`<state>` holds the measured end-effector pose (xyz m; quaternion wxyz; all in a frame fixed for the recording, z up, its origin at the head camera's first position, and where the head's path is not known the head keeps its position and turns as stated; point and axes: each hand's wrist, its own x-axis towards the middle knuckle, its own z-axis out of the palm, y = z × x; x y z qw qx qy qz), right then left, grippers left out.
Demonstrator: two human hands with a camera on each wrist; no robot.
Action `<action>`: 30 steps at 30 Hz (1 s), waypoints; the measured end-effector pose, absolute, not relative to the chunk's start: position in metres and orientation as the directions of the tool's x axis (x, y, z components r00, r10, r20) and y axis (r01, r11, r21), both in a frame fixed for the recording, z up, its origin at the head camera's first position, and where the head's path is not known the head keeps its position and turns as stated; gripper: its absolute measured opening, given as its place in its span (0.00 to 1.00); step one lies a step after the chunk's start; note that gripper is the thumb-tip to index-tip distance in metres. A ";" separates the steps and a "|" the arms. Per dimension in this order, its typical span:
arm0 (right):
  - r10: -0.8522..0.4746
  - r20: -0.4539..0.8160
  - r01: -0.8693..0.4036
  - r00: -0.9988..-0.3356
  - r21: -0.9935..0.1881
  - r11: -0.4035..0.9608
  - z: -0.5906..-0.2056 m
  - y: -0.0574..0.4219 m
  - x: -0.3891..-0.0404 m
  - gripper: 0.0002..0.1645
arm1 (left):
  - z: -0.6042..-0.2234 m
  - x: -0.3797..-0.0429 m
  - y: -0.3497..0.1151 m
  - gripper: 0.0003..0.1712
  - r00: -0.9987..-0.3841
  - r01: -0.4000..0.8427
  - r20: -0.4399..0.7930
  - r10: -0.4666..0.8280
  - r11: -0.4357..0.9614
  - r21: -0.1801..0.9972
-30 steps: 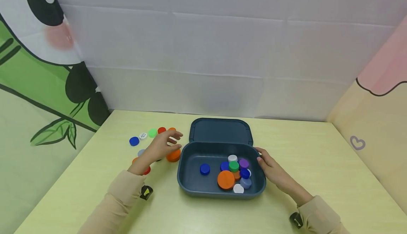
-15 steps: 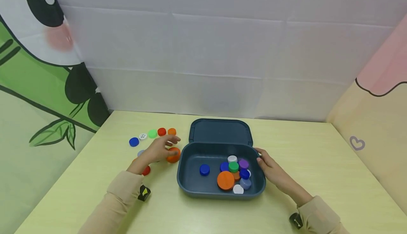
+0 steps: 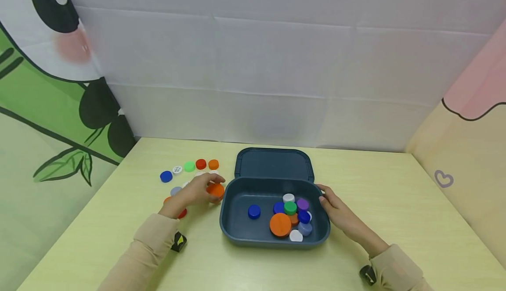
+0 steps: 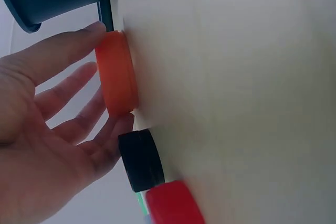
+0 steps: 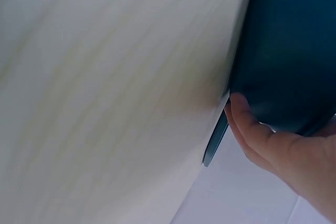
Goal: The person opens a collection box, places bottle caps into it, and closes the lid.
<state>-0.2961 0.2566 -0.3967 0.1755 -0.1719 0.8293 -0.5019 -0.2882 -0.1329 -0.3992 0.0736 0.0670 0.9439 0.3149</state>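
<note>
The left hand [image 3: 196,191] is closing around a big orange cap [image 3: 215,190], thumb and fingertips [image 4: 97,27] touching its rim while it lies flat on the table [image 3: 387,203]. At the cap's 3 o'clock, just beside it, sits the dark blue box [image 3: 233,220]; a black cap [image 4: 140,160] and a red cap [image 4: 173,204] lie close behind the hand. The right hand [image 3: 339,212] rests with fairly straight fingers against the box's 3 o'clock wall. Mixed caps [image 3: 290,215] are piled inside; a row of caps [image 3: 189,166] lies at 11 o'clock from the left hand.
</note>
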 end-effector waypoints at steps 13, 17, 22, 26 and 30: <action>-0.479 -0.120 -0.117 -0.870 -0.893 0.435 -0.395 0.261 -0.307 0.24 | -0.395 -0.293 -0.129 0.26 -0.985 0.095 -0.063 0.159 0.814 0.573; -0.476 -0.119 -0.119 -0.871 -0.890 0.441 -0.395 0.261 -0.309 0.24 | -0.388 -0.294 -0.129 0.26 -0.988 0.090 -0.052 0.147 0.814 0.574; -0.476 -0.118 -0.120 -0.871 -0.889 0.441 -0.396 0.262 -0.309 0.24 | -0.374 -0.293 -0.124 0.27 -0.987 0.126 -0.006 0.159 0.807 0.576; -0.478 -0.124 -0.115 -0.870 -0.891 0.439 -0.396 0.262 -0.309 0.25 | -0.361 -0.292 -0.118 0.27 -0.983 0.173 0.047 0.178 0.809 0.561; -0.478 -0.128 -0.111 -0.869 -0.891 0.441 -0.396 0.262 -0.309 0.25 | -0.349 -0.291 -0.110 0.27 -0.981 0.190 0.076 0.177 0.821 0.538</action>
